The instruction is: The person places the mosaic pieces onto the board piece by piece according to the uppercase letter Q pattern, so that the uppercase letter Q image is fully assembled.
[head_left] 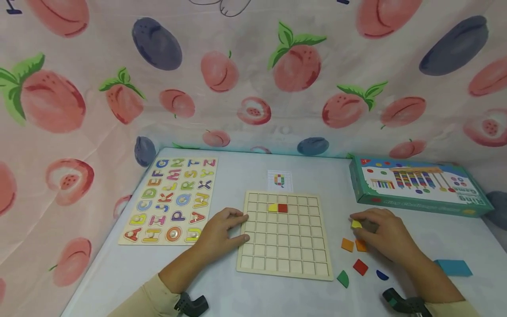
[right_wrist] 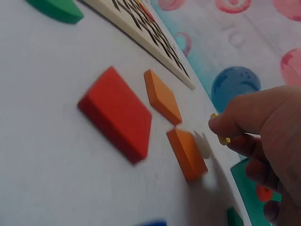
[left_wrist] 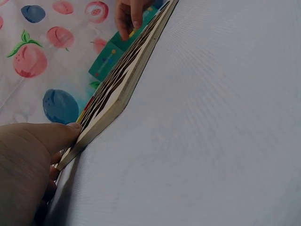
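Observation:
A wooden grid board (head_left: 283, 240) lies on the table, with a yellow square tile (head_left: 273, 207) and a red square tile (head_left: 282, 208) side by side in its upper part. At its left edge, my left hand (head_left: 219, 231) grips the board; the left wrist view shows the thumb (left_wrist: 61, 136) on the rim and fingers partly hidden below. To the right of the board, my right hand (head_left: 382, 229) pinches a yellow tile (right_wrist: 221, 134) between thumb and fingers, above the table. Below that hand are two orange tiles (head_left: 347, 245) and a loose red tile (head_left: 360, 267).
An alphabet board (head_left: 168, 200) lies at the left. A small pattern card (head_left: 279, 181) sits behind the grid board. The green game box (head_left: 420, 185) stands at the back right. Nearby lie a green piece (head_left: 343, 278), a blue piece (head_left: 382, 275) and a teal block (head_left: 453, 267).

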`<move>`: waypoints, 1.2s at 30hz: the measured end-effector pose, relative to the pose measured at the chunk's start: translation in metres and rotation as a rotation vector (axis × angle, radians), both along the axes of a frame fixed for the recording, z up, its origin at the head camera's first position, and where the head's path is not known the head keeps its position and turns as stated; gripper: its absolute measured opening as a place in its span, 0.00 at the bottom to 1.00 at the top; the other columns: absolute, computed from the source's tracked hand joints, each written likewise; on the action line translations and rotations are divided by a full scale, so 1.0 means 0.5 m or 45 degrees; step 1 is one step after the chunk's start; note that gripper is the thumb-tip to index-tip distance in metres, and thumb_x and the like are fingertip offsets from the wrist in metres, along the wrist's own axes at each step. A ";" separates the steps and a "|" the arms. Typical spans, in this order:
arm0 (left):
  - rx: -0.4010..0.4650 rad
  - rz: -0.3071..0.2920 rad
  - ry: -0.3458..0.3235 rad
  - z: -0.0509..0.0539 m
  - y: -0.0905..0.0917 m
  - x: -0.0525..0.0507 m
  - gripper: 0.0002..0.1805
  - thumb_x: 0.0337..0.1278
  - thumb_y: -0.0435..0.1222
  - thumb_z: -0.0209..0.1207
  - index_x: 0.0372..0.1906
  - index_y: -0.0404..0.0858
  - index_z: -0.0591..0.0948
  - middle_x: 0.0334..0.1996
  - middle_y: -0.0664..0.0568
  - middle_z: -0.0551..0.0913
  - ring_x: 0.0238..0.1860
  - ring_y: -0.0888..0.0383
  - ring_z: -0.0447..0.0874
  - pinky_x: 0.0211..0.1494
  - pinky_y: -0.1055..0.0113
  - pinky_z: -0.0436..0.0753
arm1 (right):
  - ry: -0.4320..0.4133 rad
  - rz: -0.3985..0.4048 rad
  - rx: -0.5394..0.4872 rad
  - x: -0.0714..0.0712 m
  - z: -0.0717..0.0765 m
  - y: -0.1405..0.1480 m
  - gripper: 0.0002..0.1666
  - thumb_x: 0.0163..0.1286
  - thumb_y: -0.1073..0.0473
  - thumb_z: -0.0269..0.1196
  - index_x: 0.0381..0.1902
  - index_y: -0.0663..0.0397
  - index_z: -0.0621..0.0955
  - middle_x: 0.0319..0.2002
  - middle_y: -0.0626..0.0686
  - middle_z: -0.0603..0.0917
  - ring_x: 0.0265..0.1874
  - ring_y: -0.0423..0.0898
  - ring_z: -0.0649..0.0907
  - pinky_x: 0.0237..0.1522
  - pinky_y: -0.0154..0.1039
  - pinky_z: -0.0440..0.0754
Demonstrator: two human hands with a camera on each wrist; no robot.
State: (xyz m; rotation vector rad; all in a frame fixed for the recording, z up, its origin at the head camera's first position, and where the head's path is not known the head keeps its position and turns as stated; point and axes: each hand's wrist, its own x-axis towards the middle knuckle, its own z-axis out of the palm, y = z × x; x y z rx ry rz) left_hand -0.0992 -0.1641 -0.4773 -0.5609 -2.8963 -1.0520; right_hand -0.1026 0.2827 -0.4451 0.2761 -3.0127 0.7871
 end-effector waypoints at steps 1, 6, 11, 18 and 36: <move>0.001 -0.001 0.001 0.000 0.000 0.000 0.30 0.56 0.43 0.80 0.65 0.43 0.87 0.60 0.55 0.82 0.60 0.55 0.81 0.62 0.54 0.82 | -0.009 0.005 -0.014 -0.003 0.002 -0.006 0.21 0.64 0.60 0.76 0.55 0.51 0.90 0.55 0.58 0.88 0.60 0.64 0.78 0.60 0.73 0.74; 0.000 -0.002 0.000 -0.001 -0.001 0.000 0.30 0.57 0.44 0.79 0.65 0.43 0.87 0.59 0.55 0.82 0.60 0.55 0.81 0.63 0.55 0.82 | -0.026 0.052 -0.061 -0.021 0.004 -0.038 0.19 0.66 0.60 0.75 0.56 0.48 0.90 0.54 0.54 0.88 0.60 0.60 0.79 0.58 0.66 0.80; -0.007 -0.005 0.007 -0.004 0.001 -0.001 0.30 0.57 0.44 0.79 0.65 0.43 0.87 0.59 0.56 0.81 0.60 0.56 0.81 0.63 0.55 0.82 | 0.037 0.126 -0.077 -0.037 -0.004 -0.066 0.19 0.65 0.60 0.75 0.54 0.46 0.91 0.50 0.48 0.89 0.55 0.55 0.82 0.53 0.58 0.82; -0.011 -0.004 0.013 -0.002 0.001 0.000 0.30 0.57 0.44 0.79 0.65 0.43 0.87 0.60 0.56 0.81 0.60 0.56 0.81 0.62 0.55 0.82 | 0.117 0.216 -0.126 -0.064 -0.012 -0.114 0.18 0.65 0.64 0.74 0.53 0.47 0.91 0.48 0.46 0.89 0.53 0.52 0.83 0.52 0.56 0.83; -0.027 -0.009 0.019 0.000 0.000 -0.001 0.31 0.57 0.45 0.79 0.65 0.43 0.87 0.60 0.55 0.82 0.61 0.54 0.81 0.64 0.55 0.81 | 0.044 0.238 -0.108 -0.097 -0.032 -0.218 0.19 0.65 0.60 0.74 0.55 0.46 0.91 0.54 0.51 0.89 0.58 0.56 0.81 0.61 0.60 0.77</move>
